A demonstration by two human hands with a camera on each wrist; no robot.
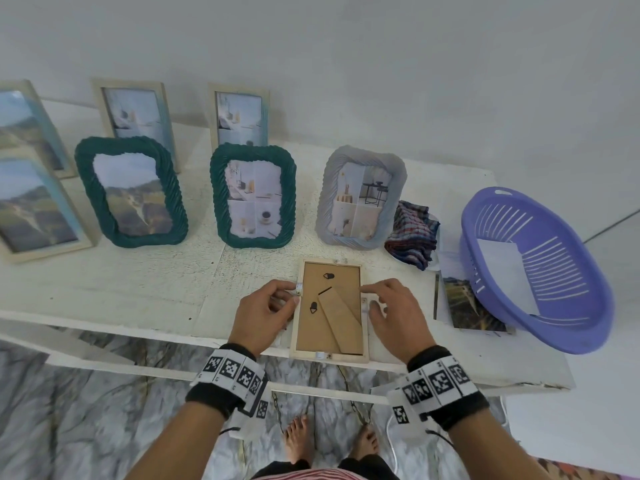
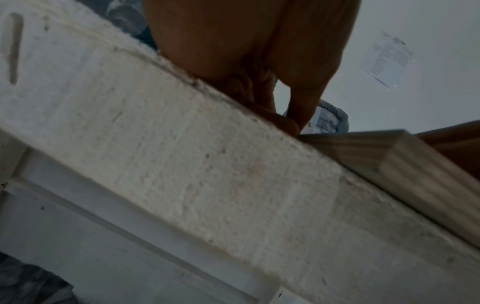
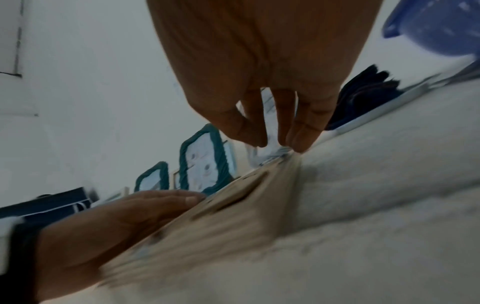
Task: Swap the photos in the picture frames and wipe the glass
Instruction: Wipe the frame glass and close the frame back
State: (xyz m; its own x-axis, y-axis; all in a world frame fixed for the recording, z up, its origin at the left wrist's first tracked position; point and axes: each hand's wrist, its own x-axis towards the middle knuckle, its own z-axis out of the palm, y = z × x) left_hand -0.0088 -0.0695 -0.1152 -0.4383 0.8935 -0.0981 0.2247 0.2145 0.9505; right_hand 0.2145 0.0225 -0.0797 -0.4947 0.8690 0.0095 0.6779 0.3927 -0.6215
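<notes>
A light wooden picture frame [image 1: 329, 355] lies face down at the table's front edge, its brown backing board and folded stand leg facing up. Two black turn clips sit on the board. My left hand [image 1: 292, 294] pinches the frame's left rail between thumb and fingers; the left wrist view shows that left hand [image 2: 293, 123] meeting the frame [image 2: 415, 174] at its edge. My right hand [image 1: 369, 297] touches the right rail with straight fingertips, and in the right wrist view the right hand [image 3: 275, 142] points down onto the frame [image 3: 233, 216]. A folded checked cloth [image 1: 412, 233] lies to the right.
Two green frames [image 1: 131, 192] [image 1: 252, 195] and a grey one [image 1: 360, 199] stand behind, with several pale wooden frames at the back and left. A purple basket [image 1: 554, 209] holding white paper stands at the right, partly over a loose landscape photo [image 1: 467, 303].
</notes>
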